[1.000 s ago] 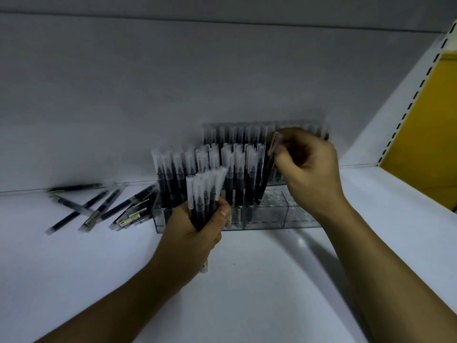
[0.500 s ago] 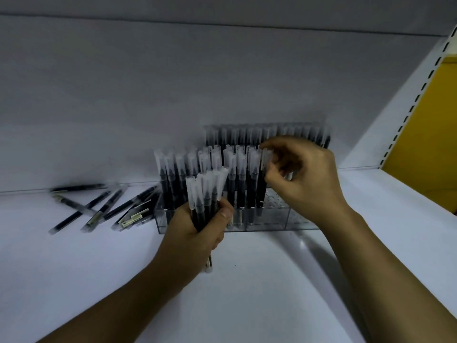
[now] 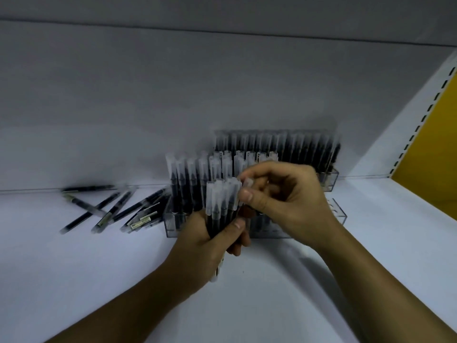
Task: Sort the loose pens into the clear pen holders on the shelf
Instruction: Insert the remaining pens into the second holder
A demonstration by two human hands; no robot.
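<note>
Head view is showing the left hand (image 3: pixel 210 241) gripping a bunch of pens (image 3: pixel 223 204) upright, fingers clamped around them. Right hand (image 3: pixel 286 196) is pinching 1 pen cap (image 3: pixel 248 182) at the bunch's top. Behind, 2 clear holders, front (image 3: pixel 173 225) and rear (image 3: pixel 330 178), are standing on the shelf (image 3: pixel 371 243) packed with upright pens. Loose pens (image 3: pixel 108 210) are lying left of the front holder.

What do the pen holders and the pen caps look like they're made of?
Front pen holder: clear, glossy rigid plastic, probably acrylic; the shelf shows through its walls. Caps on the bundle of pens in the left hand: frosted translucent plastic; the dark tips show dimly through them. The right hand pinches one cap.
</note>
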